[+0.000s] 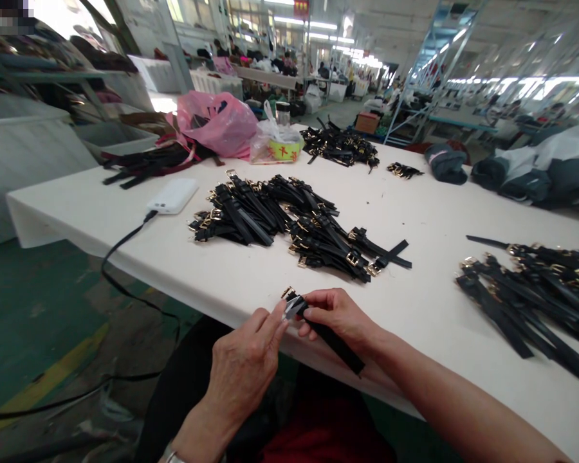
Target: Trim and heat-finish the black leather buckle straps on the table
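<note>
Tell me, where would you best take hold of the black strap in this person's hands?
Probably by its free tail, coming from the lower right and pinching the flat faces. The black strap is thin there and sticks out past the right hand, while its gold buckle end is crowded by the left hand and a pointed silvery tool.

Decent lane on the tabletop (424, 302) between the middle strap pile (328, 244) and the straps off right (535, 296), though the right forearm (434, 376) crosses its near-edge end. Toward the left corner, a white box (174, 196) and its cable (124, 240) block things.
</note>
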The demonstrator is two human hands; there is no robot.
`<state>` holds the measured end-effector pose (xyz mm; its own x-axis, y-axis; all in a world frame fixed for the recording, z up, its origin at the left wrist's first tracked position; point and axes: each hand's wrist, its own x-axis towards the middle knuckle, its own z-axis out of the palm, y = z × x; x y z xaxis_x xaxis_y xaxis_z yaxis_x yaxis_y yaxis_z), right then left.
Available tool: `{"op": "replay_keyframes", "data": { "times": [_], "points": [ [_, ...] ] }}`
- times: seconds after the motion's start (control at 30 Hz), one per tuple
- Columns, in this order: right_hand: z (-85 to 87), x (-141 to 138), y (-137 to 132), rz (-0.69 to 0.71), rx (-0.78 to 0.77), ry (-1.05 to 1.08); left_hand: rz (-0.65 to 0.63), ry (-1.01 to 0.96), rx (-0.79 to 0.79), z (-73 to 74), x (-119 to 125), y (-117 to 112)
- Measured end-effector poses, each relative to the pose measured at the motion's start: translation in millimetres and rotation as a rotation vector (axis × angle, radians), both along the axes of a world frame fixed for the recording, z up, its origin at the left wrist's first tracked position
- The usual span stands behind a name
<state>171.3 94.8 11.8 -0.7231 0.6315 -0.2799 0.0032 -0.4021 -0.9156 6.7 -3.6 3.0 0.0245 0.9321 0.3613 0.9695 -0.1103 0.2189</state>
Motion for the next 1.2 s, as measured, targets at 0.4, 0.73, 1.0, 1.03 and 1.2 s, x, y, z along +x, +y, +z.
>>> {"op": "replay_keyframes", "data": {
  "times": [0.4, 0.73, 1.0, 1.03, 1.2],
  "points": [
    [-2.2, 0, 11, 0.027, 0.404, -0.297, 0.066, -0.48, -0.135, -5.3, -4, 6],
    [16.8, 10, 23, 0.371, 0.384, -0.154, 0.052, -1.104, -0.384, 16.3, -8, 23],
    [11.0, 8, 22, 0.22, 0.644, -0.316, 0.164, -1.177, -0.326, 9.4, -6, 30],
    [10.9, 8, 22, 0.192, 0.714, -0.356, 0.182, -1.144, -0.292, 8.2, -5, 32],
    [5.2, 6, 20, 0.068, 0.834, -0.442, 0.192, -1.012, -0.195, 3.6, 0, 36]
  ]
}}
